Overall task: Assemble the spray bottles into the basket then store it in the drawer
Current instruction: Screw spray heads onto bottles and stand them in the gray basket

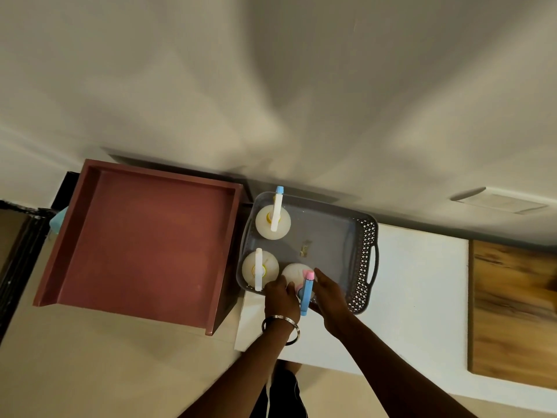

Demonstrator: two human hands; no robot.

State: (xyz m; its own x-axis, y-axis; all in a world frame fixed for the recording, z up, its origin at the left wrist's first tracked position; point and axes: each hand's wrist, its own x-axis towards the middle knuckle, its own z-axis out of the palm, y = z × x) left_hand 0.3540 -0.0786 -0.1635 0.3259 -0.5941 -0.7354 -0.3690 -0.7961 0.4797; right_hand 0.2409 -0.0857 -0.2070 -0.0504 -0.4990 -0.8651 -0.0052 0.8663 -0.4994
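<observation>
A grey plastic basket (366, 260) sits on the left end of a white table (422, 282). Three white spray bottles stand in it. One, with a white and blue sprayer (265, 227), is at the far left corner. Another, with a white sprayer (250, 267), is at the near left. The third bottle (294, 273), with a blue and pink sprayer, stands at the near edge. My left hand (281, 297), with a bangle on the wrist, grips its left side. My right hand (330, 297) holds its right side. The bottle's lower body is hidden by my hands.
An open reddish-brown drawer (144, 245) is pulled out just left of the basket, with nothing inside it. A wooden board (515, 312) lies at the table's right end. A pale wall rises behind. Beige floor shows below the drawer.
</observation>
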